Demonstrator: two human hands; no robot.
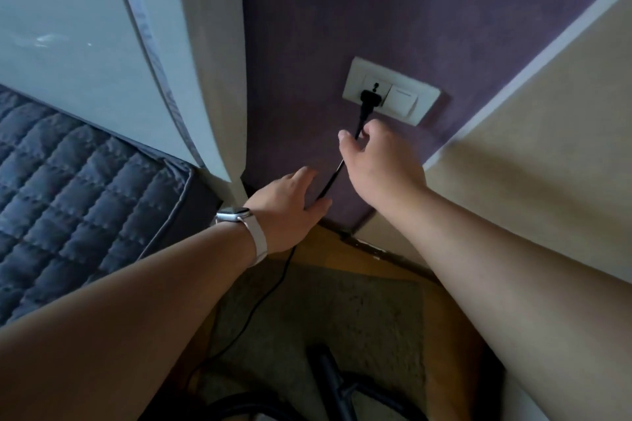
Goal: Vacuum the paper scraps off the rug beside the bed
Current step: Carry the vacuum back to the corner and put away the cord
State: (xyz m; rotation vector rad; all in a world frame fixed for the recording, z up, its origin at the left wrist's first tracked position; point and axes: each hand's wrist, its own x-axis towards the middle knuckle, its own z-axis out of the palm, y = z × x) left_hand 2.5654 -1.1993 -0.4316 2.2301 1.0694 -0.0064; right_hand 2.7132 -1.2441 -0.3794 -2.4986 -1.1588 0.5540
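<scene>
Right hand (379, 161): thumb and curled fingers (374, 128) pinch the black cord (333, 178) just below the socket (354, 79), where its plug (369, 97) sits. Left hand (287, 205), lower, fingers straight, thumb apart, brackets the cord. The rug (342, 311) lies well below the socket.

Quilted cloth bedspread (61, 188), glossy plastic socket plate (424, 97), nubby rug (342, 318).

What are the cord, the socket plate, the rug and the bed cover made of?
The cord: black, smooth, likely rubbery plastic.
The socket plate: white, glossy, probably hard plastic.
The rug: grey-green, fuzzy speckled pile, seemingly woven fibre.
The bed cover: dark blue fabric, stitched in padded squares, slight sheen.
</scene>
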